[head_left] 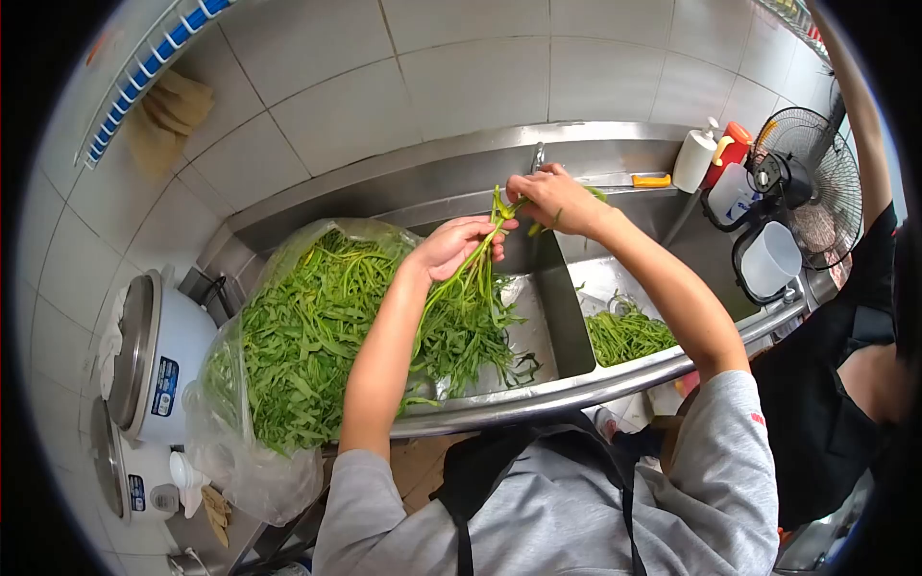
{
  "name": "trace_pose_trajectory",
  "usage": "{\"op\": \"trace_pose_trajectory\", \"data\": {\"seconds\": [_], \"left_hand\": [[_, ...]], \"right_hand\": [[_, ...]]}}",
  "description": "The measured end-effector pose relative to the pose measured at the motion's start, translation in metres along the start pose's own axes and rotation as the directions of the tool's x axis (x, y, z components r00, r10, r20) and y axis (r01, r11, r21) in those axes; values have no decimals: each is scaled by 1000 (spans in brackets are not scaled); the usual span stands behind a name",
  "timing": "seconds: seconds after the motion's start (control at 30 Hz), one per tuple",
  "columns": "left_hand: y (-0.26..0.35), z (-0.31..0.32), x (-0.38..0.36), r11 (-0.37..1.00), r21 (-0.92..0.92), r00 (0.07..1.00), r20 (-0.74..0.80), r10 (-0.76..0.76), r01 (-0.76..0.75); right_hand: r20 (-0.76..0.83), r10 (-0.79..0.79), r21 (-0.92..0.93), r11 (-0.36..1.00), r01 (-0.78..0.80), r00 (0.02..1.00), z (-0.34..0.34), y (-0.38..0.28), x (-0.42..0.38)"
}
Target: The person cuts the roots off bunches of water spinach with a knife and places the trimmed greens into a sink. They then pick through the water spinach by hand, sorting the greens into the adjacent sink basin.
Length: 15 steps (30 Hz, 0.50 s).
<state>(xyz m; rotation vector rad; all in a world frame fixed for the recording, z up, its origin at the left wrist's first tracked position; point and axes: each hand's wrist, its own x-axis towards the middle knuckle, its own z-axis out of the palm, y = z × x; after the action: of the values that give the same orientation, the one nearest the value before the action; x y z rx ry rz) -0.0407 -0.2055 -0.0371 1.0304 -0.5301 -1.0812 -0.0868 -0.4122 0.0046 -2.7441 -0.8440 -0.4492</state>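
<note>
My left hand is closed around a bunch of water spinach stems, whose leaves hang down into the left sink basin. Just above and to the right, my right hand pinches the upper ends of the stems, its fingertips partly hidden. A large heap of leafy water spinach fills a clear plastic bag left of my left forearm. Shorter green pieces lie in the right basin below my right forearm. A metal divider separates the two basins.
A yellow-handled knife lies on the back ledge beside a white pump bottle and a red container. A black fan stands at the right. Another person's black-clad body is close on that side. Large cookers stand left.
</note>
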Motion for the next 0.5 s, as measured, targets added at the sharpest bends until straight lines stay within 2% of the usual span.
{"op": "trace_pose_trajectory", "data": {"seconds": [0.03,0.1,0.13,0.17,0.23,0.33,0.4,0.47,0.5], "left_hand": [[-2,-4,-1,1000,-6,1000,-10,-7,7],[-7,-9,0,983,159,993,-91,-78,92],[-11,-16,0,963,229,980,-170,-102,141],[-13,-21,-1,963,225,978,-174,-112,151],[-15,-31,-2,933,322,955,-291,-63,160],[-18,-38,1,934,309,955,-284,-91,181],[-18,-33,4,926,325,952,-290,-95,192],[-17,-21,8,853,469,959,-255,-120,231],[-19,-23,12,853,468,959,-257,-121,233]], "right_hand": [[68,15,19,1000,-17,998,3,5,0],[71,-9,63,998,5,997,7,13,0],[81,-5,20,1000,3,997,6,17,0],[90,0,-24,1000,2,996,7,19,0],[87,-26,-38,999,30,996,10,21,0],[174,-21,0,1000,22,985,10,17,3],[90,-104,-105,988,113,991,14,9,5],[75,-131,-137,981,140,989,20,-2,11],[65,-159,-171,971,168,985,24,-4,12]]}}
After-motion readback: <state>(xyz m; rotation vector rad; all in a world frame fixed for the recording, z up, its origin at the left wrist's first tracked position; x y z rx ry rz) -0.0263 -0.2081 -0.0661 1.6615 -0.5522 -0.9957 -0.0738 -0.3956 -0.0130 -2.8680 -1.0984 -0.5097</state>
